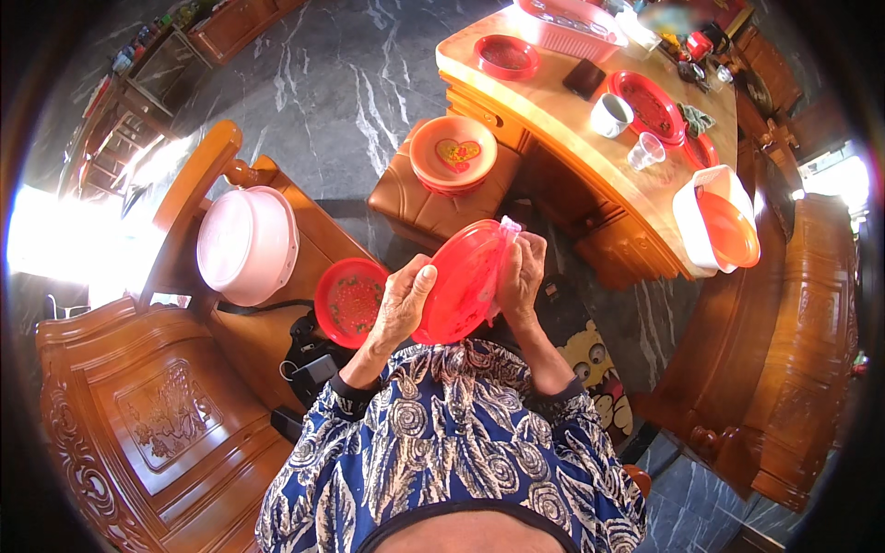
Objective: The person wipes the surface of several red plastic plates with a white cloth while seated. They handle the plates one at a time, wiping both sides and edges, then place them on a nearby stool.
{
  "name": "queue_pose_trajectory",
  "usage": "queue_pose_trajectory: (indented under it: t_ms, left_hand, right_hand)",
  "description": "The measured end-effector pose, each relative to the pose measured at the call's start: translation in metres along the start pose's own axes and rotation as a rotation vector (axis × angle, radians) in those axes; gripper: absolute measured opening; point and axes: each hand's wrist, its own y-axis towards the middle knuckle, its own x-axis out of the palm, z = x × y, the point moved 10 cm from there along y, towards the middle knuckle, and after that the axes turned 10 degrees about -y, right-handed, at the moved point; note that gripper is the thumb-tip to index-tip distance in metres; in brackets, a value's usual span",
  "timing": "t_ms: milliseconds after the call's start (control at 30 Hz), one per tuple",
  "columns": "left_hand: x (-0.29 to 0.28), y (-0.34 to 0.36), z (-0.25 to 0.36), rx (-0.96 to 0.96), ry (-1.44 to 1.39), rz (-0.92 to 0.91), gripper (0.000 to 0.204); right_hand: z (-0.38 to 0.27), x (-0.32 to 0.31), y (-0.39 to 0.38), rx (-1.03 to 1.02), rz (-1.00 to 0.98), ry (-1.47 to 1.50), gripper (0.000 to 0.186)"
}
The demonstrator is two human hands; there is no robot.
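Marbled floor [336, 88] lies beyond the left hand [403, 297] and right hand [521, 278], which grip a red plate [456, 286] between them, the right also pinching a pinkish cloth [508, 232] (perhaps plastic); this plate looks unfinished, the stacked bowls [454, 157] ahead possibly done.

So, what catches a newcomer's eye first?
The red round plastic plate tilted between left hand and right hand at centre. Then the pale pink round plastic tub on the wooden bench at left, and the orange heart-printed round dish topping a stack on the brown stool.
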Motion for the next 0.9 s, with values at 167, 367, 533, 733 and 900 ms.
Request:
queue_pose_trajectory:
  t_ms: [167, 367, 533, 733, 900]
  left_hand:
    - [0.006, -0.001, 0.014, 0.004, 0.055, 0.024, 0.035]
    - [0.01, -0.001, 0.008, -0.125, -0.126, 0.032, 0.043]
    - [0.007, 0.0, 0.015, -0.058, -0.121, -0.002, 0.047]
    - [0.004, -0.003, 0.026, -0.007, 0.134, -0.021, 0.04]
    - [-0.002, -0.003, 0.039, 0.088, -0.051, 0.043, 0.028]
  right_hand:
    - [-0.033, -0.008, 0.014, -0.068, 0.015, 0.044, 0.023]
    - [-0.128, -0.006, -0.003, -0.52, -0.005, -0.13, 0.027]
    - [-0.142, -0.004, -0.018, -0.77, -0.005, -0.224, 0.029]
    - [-0.081, -0.005, 0.013, -0.457, 0.006, -0.203, 0.035]
    - [-0.025, 0.002, 0.008, -0.243, -0.029, -0.17, 0.025]
